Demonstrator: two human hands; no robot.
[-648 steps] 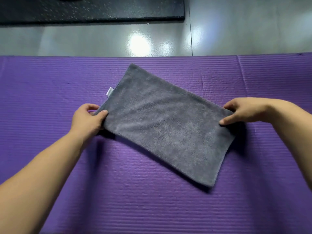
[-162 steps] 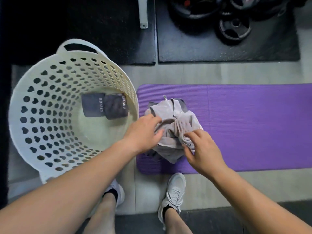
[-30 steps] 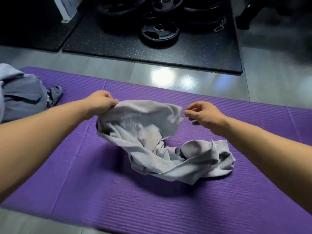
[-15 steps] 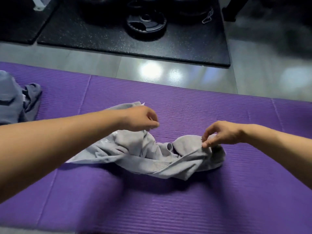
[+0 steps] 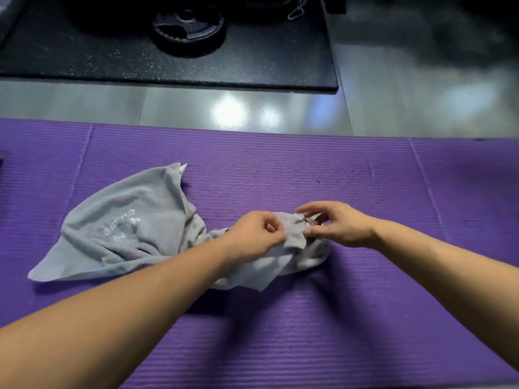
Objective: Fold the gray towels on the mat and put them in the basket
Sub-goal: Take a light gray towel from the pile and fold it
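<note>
A light gray towel [image 5: 123,228] lies crumpled on the purple mat [image 5: 337,318], its left part spread flat with white lettering showing, its right end bunched up. My left hand [image 5: 255,234] pinches the bunched right end between thumb and fingers. My right hand [image 5: 334,223] is right beside it, fingertips pinching the same bunched cloth. The basket is out of view.
Beyond the mat lies shiny gray floor [image 5: 252,108], then a black rubber mat [image 5: 112,60] with a black weight plate [image 5: 188,23] on it. The mat's near edge shows at the bottom right.
My left hand let go of the towel's left part and moved right to the bunched end beside my right hand. The left part now lies flat on the mat.
</note>
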